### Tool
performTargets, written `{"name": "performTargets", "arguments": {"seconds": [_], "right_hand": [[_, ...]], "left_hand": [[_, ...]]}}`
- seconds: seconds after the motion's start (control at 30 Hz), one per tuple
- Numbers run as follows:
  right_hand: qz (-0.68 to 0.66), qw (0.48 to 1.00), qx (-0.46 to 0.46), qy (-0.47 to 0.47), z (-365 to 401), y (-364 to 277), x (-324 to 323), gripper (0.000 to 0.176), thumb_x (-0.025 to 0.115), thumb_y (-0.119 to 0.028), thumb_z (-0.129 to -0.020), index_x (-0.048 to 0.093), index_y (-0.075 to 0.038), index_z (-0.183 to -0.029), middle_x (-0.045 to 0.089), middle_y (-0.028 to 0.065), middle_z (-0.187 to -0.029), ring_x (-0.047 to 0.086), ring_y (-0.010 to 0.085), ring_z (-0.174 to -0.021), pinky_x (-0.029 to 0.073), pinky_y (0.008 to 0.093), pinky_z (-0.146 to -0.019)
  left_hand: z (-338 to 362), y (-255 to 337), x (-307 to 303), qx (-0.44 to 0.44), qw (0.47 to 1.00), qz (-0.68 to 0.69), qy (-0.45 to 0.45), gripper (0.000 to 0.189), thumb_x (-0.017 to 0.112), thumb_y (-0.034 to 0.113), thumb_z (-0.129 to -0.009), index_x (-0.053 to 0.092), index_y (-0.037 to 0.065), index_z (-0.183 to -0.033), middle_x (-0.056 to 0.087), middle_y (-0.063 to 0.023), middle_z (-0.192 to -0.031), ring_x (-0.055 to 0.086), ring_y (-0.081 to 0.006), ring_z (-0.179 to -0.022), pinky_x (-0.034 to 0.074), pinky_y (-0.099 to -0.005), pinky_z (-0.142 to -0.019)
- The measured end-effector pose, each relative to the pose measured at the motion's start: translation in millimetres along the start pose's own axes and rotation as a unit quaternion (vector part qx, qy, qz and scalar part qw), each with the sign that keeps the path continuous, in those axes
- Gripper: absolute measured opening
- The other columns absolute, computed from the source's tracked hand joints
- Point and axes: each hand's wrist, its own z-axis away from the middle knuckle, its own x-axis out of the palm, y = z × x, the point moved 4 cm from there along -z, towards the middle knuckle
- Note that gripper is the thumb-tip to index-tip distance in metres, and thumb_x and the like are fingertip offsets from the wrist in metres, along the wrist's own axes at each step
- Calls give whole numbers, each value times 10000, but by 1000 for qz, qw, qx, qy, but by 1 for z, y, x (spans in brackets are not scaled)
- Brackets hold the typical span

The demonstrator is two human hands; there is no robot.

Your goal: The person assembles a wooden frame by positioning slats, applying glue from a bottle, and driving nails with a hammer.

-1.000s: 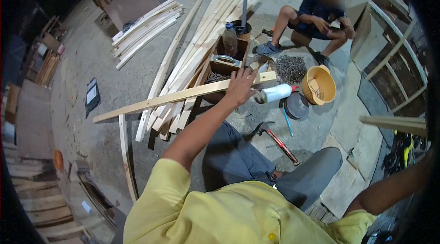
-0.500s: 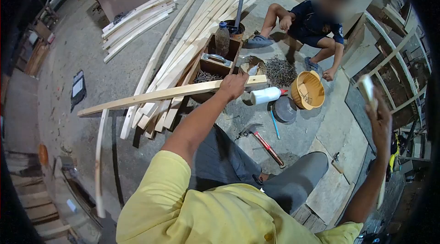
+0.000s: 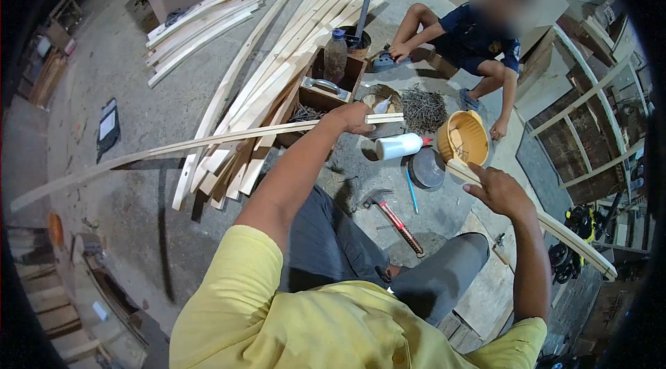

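My left hand (image 3: 350,118) is closed round the near end of a long pale wooden strip (image 3: 243,135), which has a dark line along its length and reaches far to the left. My right hand (image 3: 503,192) grips another wooden strip (image 3: 579,247), one end by the yellow bowl (image 3: 466,139) and the other slanting down to the right. Below my left hand lie a white bottle with a red tip (image 3: 401,146) and a dark round container (image 3: 428,168). A claw hammer (image 3: 395,220) with a red and black handle rests on the floor before my legs.
Behind my left hand stands a wooden toolbox (image 3: 319,97) with a plastic bottle (image 3: 336,57). Stacked wooden strips (image 3: 277,71) lie to its left. A pile of nails (image 3: 425,111) and a blue stick (image 3: 413,189) are nearby. Another person (image 3: 485,43) squats opposite.
My right hand has come down and inward from the far right with its strip. The strip in my left hand has turned and now reaches further left. The other person's hand has moved to their foot.
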Motion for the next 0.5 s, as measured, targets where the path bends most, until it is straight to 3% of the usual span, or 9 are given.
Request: {"name": "performTargets", "arguments": {"seconds": [0.2,0.33,0.4,0.47,0.5], "right_hand": [[37,998,-45,-9,-39,-19,-13,535,608,-435,-907,526,-154,-1355,613,204,-1025,635,373,-953,500,472,-826],[69,995,-67,-7,-84,-52,-44,498,655,-422,-866,600,-170,-1292,672,181,-979,660,353,-918,500,475,-812],[72,995,-66,-1,-106,-68,-57,449,670,-421,-848,655,-178,-1226,694,166,-959,669,338,-920,507,470,-813],[146,986,-79,-5,-130,-88,-67,393,692,-404,-830,699,-176,-1149,701,148,-944,672,329,-923,514,474,-802],[161,983,-87,-10,-141,-98,-69,342,718,-363,-805,729,-129,-1054,707,154,-932,683,338,-889,529,475,-776]], "left_hand": [[-5,-3,-4,15,1000,18,-11,479,706,463,-791,714,57,-1046,709,-195,-963,680,-345,-898,523,-413,-842],[-10,-5,-3,0,999,17,-34,511,708,497,-793,714,59,-1055,712,-190,-959,680,-343,-901,523,-411,-843],[-13,-10,2,-21,998,41,-49,494,712,481,-790,716,62,-1052,707,-190,-988,678,-340,-930,524,-411,-859],[-17,-16,6,18,999,22,-17,471,716,451,-789,714,56,-1045,697,-201,-1033,673,-346,-962,526,-418,-868],[-15,-17,6,19,1000,12,4,471,718,426,-784,706,33,-1045,685,-217,-1069,666,-354,-989,526,-423,-878]]}}
